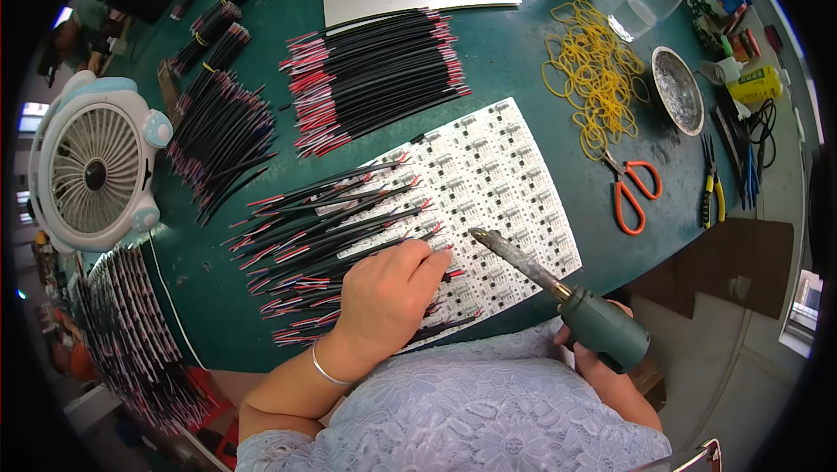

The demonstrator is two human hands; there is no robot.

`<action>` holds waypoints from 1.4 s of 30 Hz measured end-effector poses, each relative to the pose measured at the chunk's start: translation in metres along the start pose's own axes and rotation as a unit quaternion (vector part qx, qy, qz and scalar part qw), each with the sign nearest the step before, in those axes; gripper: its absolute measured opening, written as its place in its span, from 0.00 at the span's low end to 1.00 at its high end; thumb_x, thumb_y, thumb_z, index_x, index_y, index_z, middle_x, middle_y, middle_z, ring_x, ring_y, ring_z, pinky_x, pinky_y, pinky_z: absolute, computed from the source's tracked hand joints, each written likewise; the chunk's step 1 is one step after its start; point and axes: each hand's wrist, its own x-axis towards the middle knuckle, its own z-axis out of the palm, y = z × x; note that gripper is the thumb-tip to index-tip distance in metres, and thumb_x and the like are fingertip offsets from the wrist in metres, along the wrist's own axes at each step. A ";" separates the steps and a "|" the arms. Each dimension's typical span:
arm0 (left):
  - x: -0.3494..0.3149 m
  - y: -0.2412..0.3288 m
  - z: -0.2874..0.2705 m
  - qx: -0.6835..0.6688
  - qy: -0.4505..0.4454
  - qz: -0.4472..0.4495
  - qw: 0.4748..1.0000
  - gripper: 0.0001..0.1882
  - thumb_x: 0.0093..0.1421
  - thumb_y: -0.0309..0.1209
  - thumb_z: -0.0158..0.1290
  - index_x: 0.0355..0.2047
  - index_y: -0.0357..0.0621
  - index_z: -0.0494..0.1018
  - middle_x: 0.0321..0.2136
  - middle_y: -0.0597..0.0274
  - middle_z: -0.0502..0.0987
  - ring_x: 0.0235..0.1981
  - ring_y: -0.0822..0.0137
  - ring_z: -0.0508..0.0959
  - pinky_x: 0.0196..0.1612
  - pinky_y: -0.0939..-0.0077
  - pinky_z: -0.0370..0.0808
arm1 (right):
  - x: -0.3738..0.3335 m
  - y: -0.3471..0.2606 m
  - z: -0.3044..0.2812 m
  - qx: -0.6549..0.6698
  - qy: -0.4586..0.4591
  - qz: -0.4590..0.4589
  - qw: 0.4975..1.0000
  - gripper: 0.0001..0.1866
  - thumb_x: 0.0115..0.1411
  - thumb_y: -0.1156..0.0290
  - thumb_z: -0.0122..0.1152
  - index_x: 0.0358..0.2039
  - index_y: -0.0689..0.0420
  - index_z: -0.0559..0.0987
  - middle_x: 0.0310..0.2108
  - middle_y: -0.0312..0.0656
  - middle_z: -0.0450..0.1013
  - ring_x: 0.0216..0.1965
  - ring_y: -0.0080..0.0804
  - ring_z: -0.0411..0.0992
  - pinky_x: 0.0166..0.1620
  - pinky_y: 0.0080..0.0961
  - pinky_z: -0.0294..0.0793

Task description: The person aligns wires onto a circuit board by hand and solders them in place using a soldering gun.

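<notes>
A white panel of small circuit boards (514,202) lies at a slant on the green table. Black cables with stripped red, white and black wire ends (375,222) lie side by side across its left part. My left hand (384,298) rests over these cables, thumb and forefinger pinched on the end of one black cable at the panel; the fingers hide part of it. My right hand (597,367) grips a soldering iron (602,328) by its dark green handle. The iron's tip points up and left over the panel, just right of my left fingertips.
More black cables (392,71) lie in a row behind the panel, with another pile (218,136) to the left. A white fan (96,167) stands at far left. On the right are yellow rubber bands (593,71), a metal bowl (677,91), orange-handled scissors (629,193), pliers (711,184) and a bottle (658,0).
</notes>
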 end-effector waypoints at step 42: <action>0.003 0.002 0.000 0.021 -0.014 0.003 1.000 0.12 0.46 0.23 0.56 0.33 0.44 0.78 0.26 0.63 0.72 0.21 0.64 0.74 0.21 0.72 0.70 | 0.002 0.002 -0.005 0.083 0.006 0.055 0.995 0.14 0.57 0.63 0.61 0.34 0.63 0.77 0.26 0.39 0.73 0.21 0.25 0.73 0.26 0.22 0.73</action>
